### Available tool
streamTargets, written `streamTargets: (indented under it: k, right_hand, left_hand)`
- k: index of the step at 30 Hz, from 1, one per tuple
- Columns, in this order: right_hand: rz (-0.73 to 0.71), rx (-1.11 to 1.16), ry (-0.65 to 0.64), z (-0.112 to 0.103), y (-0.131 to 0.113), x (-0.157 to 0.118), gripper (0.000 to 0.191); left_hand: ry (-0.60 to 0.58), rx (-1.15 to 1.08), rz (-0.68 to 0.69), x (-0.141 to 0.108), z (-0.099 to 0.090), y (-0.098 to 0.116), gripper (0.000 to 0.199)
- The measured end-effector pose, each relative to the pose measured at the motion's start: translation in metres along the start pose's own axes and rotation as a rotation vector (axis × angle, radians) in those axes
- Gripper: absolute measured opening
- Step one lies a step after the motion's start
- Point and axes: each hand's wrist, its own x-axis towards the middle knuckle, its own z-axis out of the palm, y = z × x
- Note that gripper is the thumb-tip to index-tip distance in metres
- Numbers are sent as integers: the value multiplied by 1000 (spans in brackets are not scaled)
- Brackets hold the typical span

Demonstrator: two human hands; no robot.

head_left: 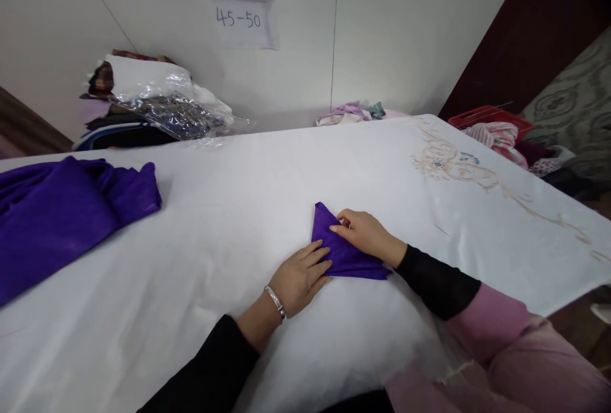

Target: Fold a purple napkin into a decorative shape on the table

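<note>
A purple napkin [356, 261], folded into a small triangular shape, lies on the white tablecloth in the middle of the view. My left hand [298, 278], with a silver bracelet at the wrist, rests flat on its left side, fingers stretched over the fabric. From the right, my right hand [367, 233] reaches over the napkin's slanted upper edge. Its thumb and fingertips are drawn together there in a loose pinch on the cloth. The palm side of each hand is hidden.
A larger heap of purple cloth [52, 216] lies at the left. Along the wall stand folded fabrics under clear plastic [162, 98] and a few pastel cloths [346, 114]. A red basket [518, 121] with textiles sits beyond the right table edge. Handwritten paper signs [241, 21] hang above.
</note>
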Motion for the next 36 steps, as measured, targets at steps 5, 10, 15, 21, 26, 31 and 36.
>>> streamTargets:
  k: [5, 10, 15, 21, 26, 31, 36]
  right_hand:
    - [-8, -63, -1, 5, -8, 18, 21]
    - [-21, -8, 51, 13, -9, 18, 12]
    - [-47, 12, 118, 19, -5, 14, 11]
    - [-79, -7, 153, 18, -5, 12, 14]
    - [-31, 30, 123, 19, -5, 13, 4]
    - [-14, 33, 79, 15, 5, 15, 14]
    - [-21, 6, -26, 1, 14, 15, 21]
  left_hand:
    - [-9, 14, -1, 0, 0, 0, 28]
    - [-2, -15, -17, 0, 1, 1, 28]
    - [-19, 11, -17, 1, 0, 2, 27]
    - [-21, -7, -22, 2, -2, 3, 26]
    - [-27, 7, -8, 3, -3, 3, 26]
    - [-36, 22, -6, 1, 0, 2, 29]
    - [-35, 73, -6, 0, 3, 1, 28]
